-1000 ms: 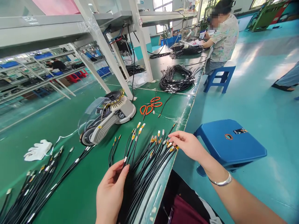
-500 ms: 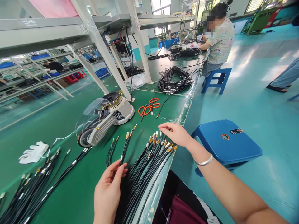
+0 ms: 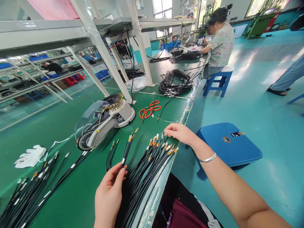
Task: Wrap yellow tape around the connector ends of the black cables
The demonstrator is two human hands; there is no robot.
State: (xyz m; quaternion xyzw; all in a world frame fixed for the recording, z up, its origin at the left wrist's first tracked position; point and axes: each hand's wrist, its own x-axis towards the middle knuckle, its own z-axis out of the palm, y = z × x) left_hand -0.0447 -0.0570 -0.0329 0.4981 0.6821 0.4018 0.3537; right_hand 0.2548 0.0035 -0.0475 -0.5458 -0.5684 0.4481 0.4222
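Note:
A fan of several black cables point(image 3: 147, 167) with gold tips lies on the green bench point(image 3: 71, 190) near its right edge. My left hand point(image 3: 109, 196) pinches a pair of these cables near a silver band, fingers closed on them. My right hand point(image 3: 181, 133) reaches over the gold tips at the far end of the fan, fingers together and curled down onto the tips. A silver bracelet point(image 3: 207, 158) circles that wrist.
A tape dispenser point(image 3: 104, 122) stands beyond the cables, with orange scissors point(image 3: 148, 110) to its right. A white glove point(image 3: 29, 156) and a second cable bundle point(image 3: 30, 190) lie at left. A blue stool point(image 3: 228, 147) is beside the bench. Another person point(image 3: 219, 41) sits farther along, by coiled cables point(image 3: 174, 82).
My right hand has slid left and away over the cable tips. The separated pair in my left hand has drawn a little apart from the fan. The view has shifted slightly.

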